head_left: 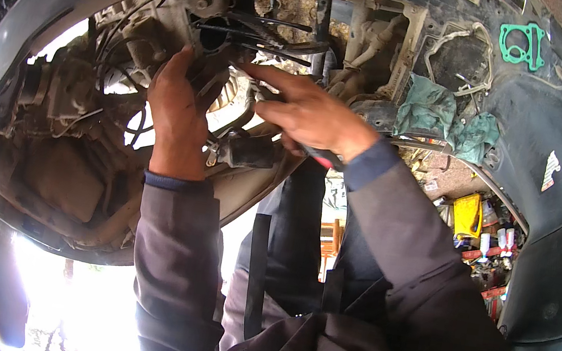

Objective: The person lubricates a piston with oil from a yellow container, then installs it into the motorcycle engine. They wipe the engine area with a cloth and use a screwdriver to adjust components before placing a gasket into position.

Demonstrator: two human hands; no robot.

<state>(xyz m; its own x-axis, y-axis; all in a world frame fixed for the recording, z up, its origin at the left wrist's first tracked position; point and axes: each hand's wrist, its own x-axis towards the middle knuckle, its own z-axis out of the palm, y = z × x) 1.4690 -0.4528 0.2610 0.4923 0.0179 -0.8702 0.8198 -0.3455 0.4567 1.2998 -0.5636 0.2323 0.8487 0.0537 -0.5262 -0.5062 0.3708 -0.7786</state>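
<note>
Both my hands reach into the greasy, opened body of a scooter-like vehicle (77, 178). My left hand (179, 120) is raised beside a dark round opening (213, 39), its fingertips against the parts there and partly hidden. What it grips, if anything, does not show. My right hand (315, 114) is closed round a metal hand tool (258, 92) with a red and black handle end below the palm; its exact kind is unclear. The index finger stretches left along the tool toward the same spot. Black cables (272, 38) run just above the fingers.
On the dark body panel at right lie a green gasket (510, 51), a used gasket-like ring (489, 58) and a crumpled green rag (430, 109). A black cylindrical part (251, 153) hangs below my hands. Down at right are a yellow container (467, 215) and several small bottles.
</note>
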